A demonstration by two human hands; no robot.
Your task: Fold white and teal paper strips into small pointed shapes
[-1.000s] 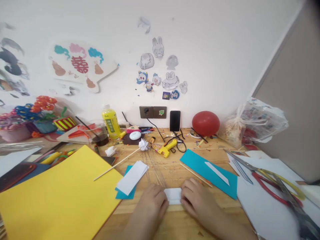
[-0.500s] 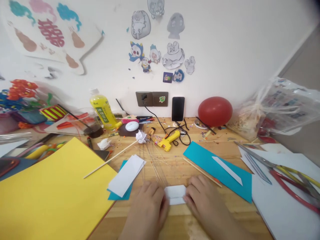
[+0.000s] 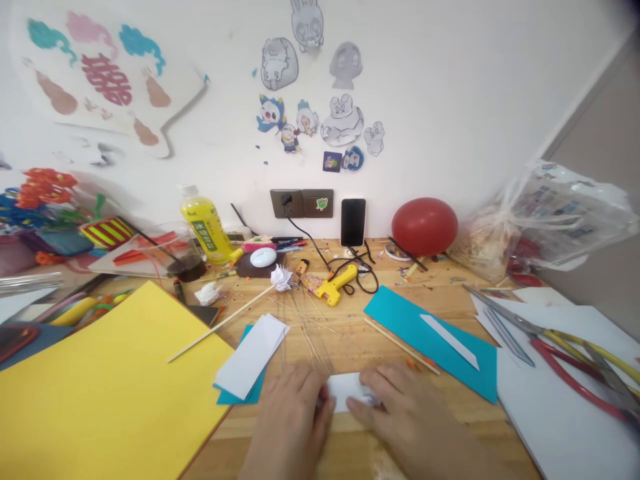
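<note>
A small white paper (image 3: 345,392) lies near the front middle of the wooden table, between my two hands. My left hand (image 3: 295,407) grips its left end, thumb and fingers closed together. At the right end, my right hand (image 3: 395,407) has its fingers over the paper and its thumb on the lower edge. Both ends of the paper are hidden under my fingers. Beside my left hand, white strips (image 3: 253,357) rest on blue paper (image 3: 255,390).
Yellow paper (image 3: 110,380) covers the left side. Blue card (image 3: 435,343), scissors (image 3: 540,330) and white sheets (image 3: 560,407) are on the right. Behind stand a yellow glue gun (image 3: 335,287), a phone (image 3: 353,222), a bottle (image 3: 205,227) and a red balloon (image 3: 425,227).
My right hand has shifted left over the paper, its thumb now further in, covering more of the right end. The whole view has tilted slightly upward.
</note>
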